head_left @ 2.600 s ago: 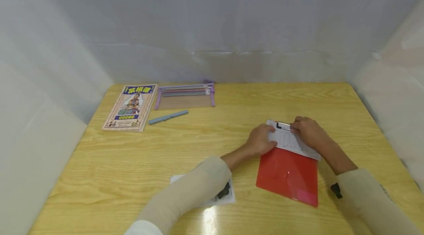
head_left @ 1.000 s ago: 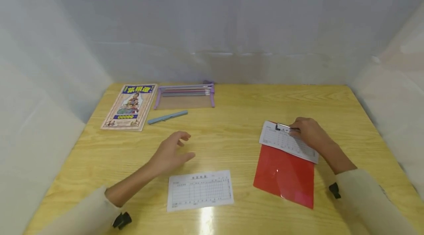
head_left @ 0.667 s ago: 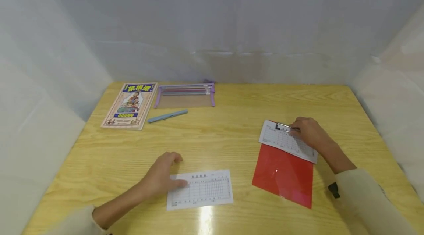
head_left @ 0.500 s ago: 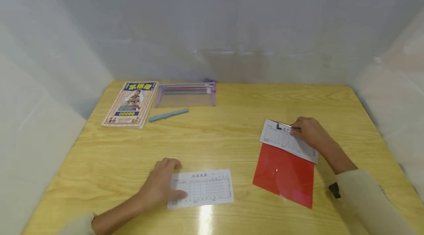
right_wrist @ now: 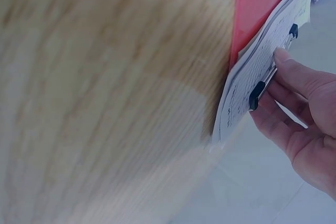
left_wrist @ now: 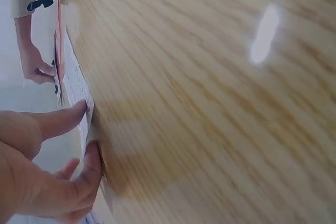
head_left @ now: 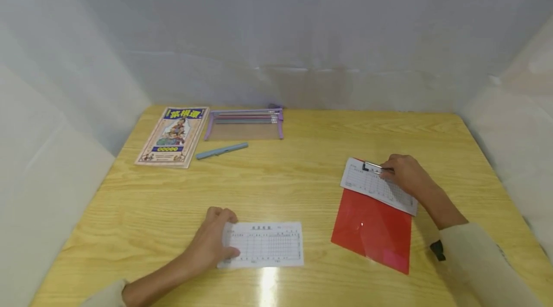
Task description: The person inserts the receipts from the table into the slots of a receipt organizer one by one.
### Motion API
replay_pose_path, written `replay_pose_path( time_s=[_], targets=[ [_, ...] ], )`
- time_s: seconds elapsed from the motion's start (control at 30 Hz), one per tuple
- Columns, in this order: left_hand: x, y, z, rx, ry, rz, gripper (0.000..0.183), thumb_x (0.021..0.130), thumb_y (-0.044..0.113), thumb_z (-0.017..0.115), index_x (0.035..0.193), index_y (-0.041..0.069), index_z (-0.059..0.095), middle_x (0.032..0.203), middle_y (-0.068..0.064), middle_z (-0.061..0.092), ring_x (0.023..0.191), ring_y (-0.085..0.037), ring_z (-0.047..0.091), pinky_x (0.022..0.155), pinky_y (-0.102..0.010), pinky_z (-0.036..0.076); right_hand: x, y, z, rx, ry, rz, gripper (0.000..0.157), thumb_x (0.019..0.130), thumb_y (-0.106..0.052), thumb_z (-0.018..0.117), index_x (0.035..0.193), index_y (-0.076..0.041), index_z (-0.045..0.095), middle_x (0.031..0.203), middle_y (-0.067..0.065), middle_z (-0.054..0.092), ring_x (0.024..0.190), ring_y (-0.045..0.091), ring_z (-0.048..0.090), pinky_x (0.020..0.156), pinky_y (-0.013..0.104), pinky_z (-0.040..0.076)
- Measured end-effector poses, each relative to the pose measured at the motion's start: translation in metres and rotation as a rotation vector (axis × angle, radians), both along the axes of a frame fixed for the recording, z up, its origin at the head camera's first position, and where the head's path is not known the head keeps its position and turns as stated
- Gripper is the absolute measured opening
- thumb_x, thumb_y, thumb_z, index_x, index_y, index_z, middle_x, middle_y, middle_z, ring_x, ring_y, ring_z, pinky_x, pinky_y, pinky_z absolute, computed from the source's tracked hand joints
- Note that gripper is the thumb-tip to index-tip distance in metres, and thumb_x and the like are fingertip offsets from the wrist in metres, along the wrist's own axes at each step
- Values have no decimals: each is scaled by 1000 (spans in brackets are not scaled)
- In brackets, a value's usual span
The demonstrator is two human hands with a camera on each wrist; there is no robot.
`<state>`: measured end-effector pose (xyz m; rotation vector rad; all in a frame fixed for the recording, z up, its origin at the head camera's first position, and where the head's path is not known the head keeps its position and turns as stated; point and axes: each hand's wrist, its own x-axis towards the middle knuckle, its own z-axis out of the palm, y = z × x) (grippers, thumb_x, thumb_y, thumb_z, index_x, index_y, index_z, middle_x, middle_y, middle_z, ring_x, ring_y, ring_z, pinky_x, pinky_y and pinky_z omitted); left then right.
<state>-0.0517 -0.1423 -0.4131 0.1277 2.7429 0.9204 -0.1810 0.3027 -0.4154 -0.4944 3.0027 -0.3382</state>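
Observation:
A printed paper form [head_left: 268, 244] lies at the front middle of the wooden table, and my left hand [head_left: 209, 239] pinches its left end. The left wrist view shows the thumb on the form's [left_wrist: 76, 85] face and the fingers at its edge. To the right is a red clipboard [head_left: 373, 230], turned slightly, with several similar forms [head_left: 367, 186] under the metal clip [head_left: 372, 167] at its top. My right hand [head_left: 408, 175] grips that clip, the thumb on the near side and fingers behind it in the right wrist view.
At the back left lies a booklet [head_left: 173, 136] with a cartoon cover. Beside it is a see-through pencil case [head_left: 244, 131] with purple edges and several pencils inside. A blue pen [head_left: 222, 151] lies in front of the case. Pale sheeting [head_left: 276, 33] surrounds the table's back and sides.
My left hand has left the forms on the clipboard, moved left and down to the loose form, and taken hold of its left end. My right hand has stayed at the clip.

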Motion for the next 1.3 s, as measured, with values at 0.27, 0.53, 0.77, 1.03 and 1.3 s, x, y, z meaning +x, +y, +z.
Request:
replay_pose_path(
  time_s=[0.27, 0.53, 0.77, 1.03, 1.3],
  targets=[
    [-2, -6, -1, 81, -5, -35, 29, 64, -1, 80, 86, 9, 63, 87, -3, 57, 76, -14, 49, 66, -22, 43, 2, 0, 0, -9, -2, -11, 24, 83, -11, 70, 100, 6, 70, 84, 13, 65, 73, 21, 59, 65, 34, 50],
    [-6, -9, 0, 105, 94, -21, 29, 70, -6, 75, 96, 8, 69, 103, -10, 69, 90, -17, 65, 74, -26, 55, 2, 2, -1, -12, -2, -12, 25, 83, -11, 70, 101, 6, 70, 85, 12, 65, 75, 22, 59, 67, 36, 50],
    [-14, -10, 7, 156, 99, -24, 31, 74, -7, 71, 101, 7, 69, 115, -16, 67, 98, -28, 67, 75, -25, 57, 2, 1, -1, -12, 9, -10, 25, 83, -11, 70, 100, 6, 70, 84, 12, 65, 73, 21, 59, 66, 35, 50],
    [-33, -9, 15, 202, 146, -34, 30, 78, -4, 70, 107, 6, 68, 120, -16, 64, 102, -30, 65, 77, -25, 57, 1, 1, -2, -17, -1, -24, 25, 83, -10, 70, 101, 7, 70, 85, 13, 65, 72, 20, 58, 65, 34, 50],
    [-53, 3, 27, 273, 205, -24, 30, 80, -2, 70, 110, 5, 67, 125, -15, 62, 106, -32, 63, 80, -27, 56, 1, 0, 0, -15, 1, -21, 23, 83, -10, 71, 99, 6, 70, 85, 13, 65, 74, 21, 59, 67, 36, 52]
  ],
)
